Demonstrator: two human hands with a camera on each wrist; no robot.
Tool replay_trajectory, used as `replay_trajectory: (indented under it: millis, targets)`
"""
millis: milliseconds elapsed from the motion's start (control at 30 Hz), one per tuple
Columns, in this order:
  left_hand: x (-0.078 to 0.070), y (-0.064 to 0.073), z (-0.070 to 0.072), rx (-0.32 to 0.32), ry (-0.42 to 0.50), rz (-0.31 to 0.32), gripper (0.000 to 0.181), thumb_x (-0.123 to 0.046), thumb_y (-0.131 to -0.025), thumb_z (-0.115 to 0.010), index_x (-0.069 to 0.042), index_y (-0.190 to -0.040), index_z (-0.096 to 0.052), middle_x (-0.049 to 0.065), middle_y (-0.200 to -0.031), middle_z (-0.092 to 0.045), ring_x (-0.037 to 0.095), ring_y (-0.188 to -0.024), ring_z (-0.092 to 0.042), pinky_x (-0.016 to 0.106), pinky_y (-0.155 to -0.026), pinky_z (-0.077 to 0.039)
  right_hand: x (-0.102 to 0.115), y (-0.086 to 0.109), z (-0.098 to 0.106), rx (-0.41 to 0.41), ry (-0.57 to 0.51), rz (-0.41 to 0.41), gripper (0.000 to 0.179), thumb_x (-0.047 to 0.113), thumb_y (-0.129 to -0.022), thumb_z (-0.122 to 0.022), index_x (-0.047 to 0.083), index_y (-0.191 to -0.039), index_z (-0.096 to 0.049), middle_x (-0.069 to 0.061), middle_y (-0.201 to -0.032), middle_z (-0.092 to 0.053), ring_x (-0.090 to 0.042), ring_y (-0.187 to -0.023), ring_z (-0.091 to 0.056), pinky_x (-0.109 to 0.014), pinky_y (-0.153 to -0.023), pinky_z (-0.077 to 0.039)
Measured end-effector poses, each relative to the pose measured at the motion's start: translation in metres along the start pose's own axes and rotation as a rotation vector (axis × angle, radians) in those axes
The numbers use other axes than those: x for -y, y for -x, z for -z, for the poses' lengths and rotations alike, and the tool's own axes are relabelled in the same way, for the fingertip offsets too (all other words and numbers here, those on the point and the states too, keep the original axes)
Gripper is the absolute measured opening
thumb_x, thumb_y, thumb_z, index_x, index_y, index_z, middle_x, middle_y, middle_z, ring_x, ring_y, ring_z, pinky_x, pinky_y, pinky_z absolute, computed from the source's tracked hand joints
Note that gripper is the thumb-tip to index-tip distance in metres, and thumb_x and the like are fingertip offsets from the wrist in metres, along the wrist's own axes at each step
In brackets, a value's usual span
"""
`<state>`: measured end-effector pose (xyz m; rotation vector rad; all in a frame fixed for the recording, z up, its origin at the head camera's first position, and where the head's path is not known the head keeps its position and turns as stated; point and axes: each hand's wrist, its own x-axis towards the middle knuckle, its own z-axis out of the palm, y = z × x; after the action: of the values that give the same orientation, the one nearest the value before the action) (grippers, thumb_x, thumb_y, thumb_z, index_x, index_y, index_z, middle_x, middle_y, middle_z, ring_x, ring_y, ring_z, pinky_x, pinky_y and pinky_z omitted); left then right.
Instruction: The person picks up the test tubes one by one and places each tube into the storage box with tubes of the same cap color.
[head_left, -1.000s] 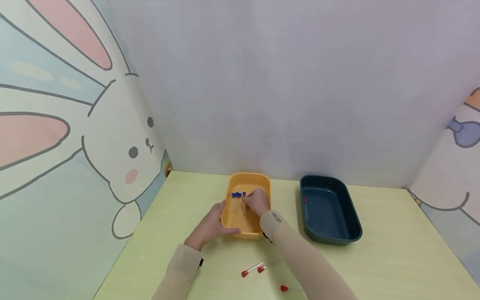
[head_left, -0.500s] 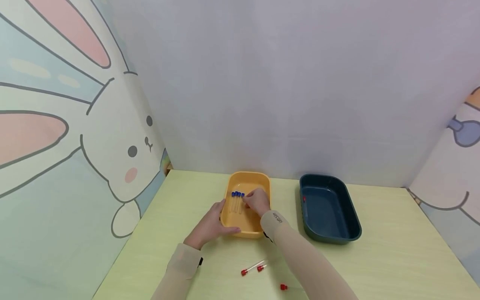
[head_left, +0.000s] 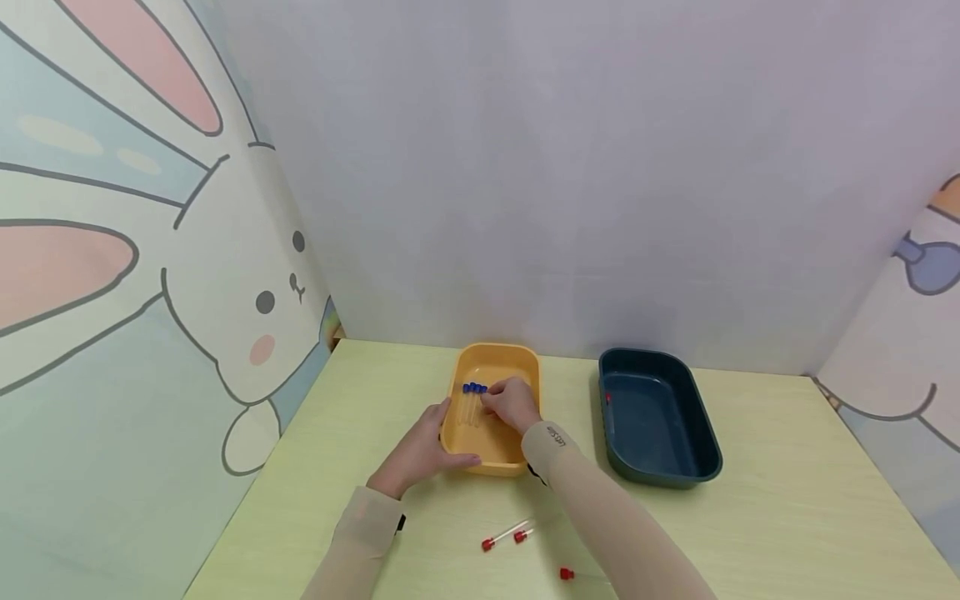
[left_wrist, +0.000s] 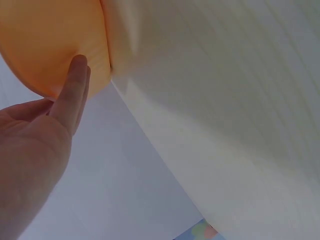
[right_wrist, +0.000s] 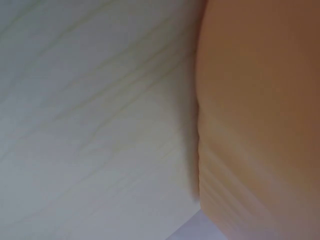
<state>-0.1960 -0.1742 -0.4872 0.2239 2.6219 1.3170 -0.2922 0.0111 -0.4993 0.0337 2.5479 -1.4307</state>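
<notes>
Inside the yellow-orange tray [head_left: 517,357], clear test tubes [head_left: 469,408] with blue caps lie side by side, cap ends toward the back wall. My right hand [head_left: 513,404] reaches in over the right rim and pinches the rightmost blue-capped test tube [head_left: 483,389] near its cap; that tube's body is mostly hidden by the fingers. My left hand [head_left: 422,450] rests against the tray's front left corner, thumb along the front rim. In the left wrist view its straight fingers [left_wrist: 72,92] touch the outer wall. The right wrist view shows only the tray's outer wall [right_wrist: 260,100] and tabletop.
To the right stands a dark blue tray [head_left: 660,479], with a red cap [head_left: 608,398] at its left wall. Red-capped tubes [head_left: 506,534] lie on the table [head_left: 780,467] in front of the yellow tray, one partly behind the right forearm. A pale curtain [head_left: 570,208] hangs behind.
The rightmost blue-capped test tube has shifted left with my right fingers and its cap now sits close beside the others. My left hand has stayed at the tray.
</notes>
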Motion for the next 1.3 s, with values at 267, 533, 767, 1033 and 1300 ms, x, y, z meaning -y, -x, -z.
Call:
replay_trajectory:
  millis: [267, 533, 767, 1033, 1300]
  targets:
    - [0.0, 0.001, 0.0, -0.004, 0.002, -0.013, 0.112, -0.044, -0.078, -0.09, -0.012, -0.163, -0.026, 0.018, -0.153, -0.045, 0.027, -0.118, -0.06, 0.047, -0.107, -0.053, 0.001, 0.001, 0.0, 0.006, -0.002, 0.025, 0.021, 0.017, -0.094, -0.075, 0.001, -0.108, -0.077, -0.009, -0.092, -0.077, -0.018, -0.076, -0.072, -0.025, -0.069, -0.06]
    - [-0.001, 0.002, 0.0, -0.004, -0.004, -0.02, 0.11, -0.043, -0.078, -0.09, -0.011, -0.162, -0.028, 0.017, -0.153, -0.045, 0.026, -0.117, -0.059, 0.049, -0.107, -0.052, 0.008, 0.006, 0.007, -0.004, 0.074, 0.043, 0.02, 0.019, -0.092, -0.078, 0.007, -0.109, -0.078, -0.006, -0.1, -0.073, -0.017, -0.085, -0.065, -0.03, -0.08, -0.06]
    - [-0.002, 0.003, 0.0, -0.017, -0.014, -0.014, 0.111, -0.043, -0.076, -0.091, -0.011, -0.162, -0.028, 0.018, -0.153, -0.045, 0.027, -0.118, -0.058, 0.05, -0.107, -0.052, 0.015, 0.012, 0.015, -0.019, 0.122, 0.102, 0.026, 0.019, -0.091, -0.079, 0.004, -0.112, -0.076, -0.008, -0.103, -0.074, -0.017, -0.088, -0.066, -0.032, -0.082, -0.06]
    - [-0.003, 0.001, -0.002, -0.018, 0.004, 0.009, 0.107, -0.044, -0.077, -0.091, -0.013, -0.16, -0.032, 0.015, -0.152, -0.046, 0.027, -0.119, -0.058, 0.05, -0.107, -0.053, 0.019, 0.023, 0.033, -0.026, 0.131, 0.193, 0.027, 0.017, -0.092, -0.077, 0.001, -0.113, -0.074, -0.009, -0.101, -0.074, -0.017, -0.086, -0.066, -0.031, -0.079, -0.059]
    - [-0.005, -0.001, -0.003, -0.033, -0.013, -0.005, 0.109, -0.04, -0.075, -0.093, -0.01, -0.159, -0.032, 0.015, -0.154, -0.044, 0.029, -0.122, -0.055, 0.051, -0.109, -0.05, 0.023, 0.038, 0.056, -0.054, 0.141, 0.24, 0.029, 0.016, -0.093, -0.076, 0.0, -0.117, -0.073, -0.01, -0.103, -0.076, -0.019, -0.09, -0.069, -0.035, -0.084, -0.062]
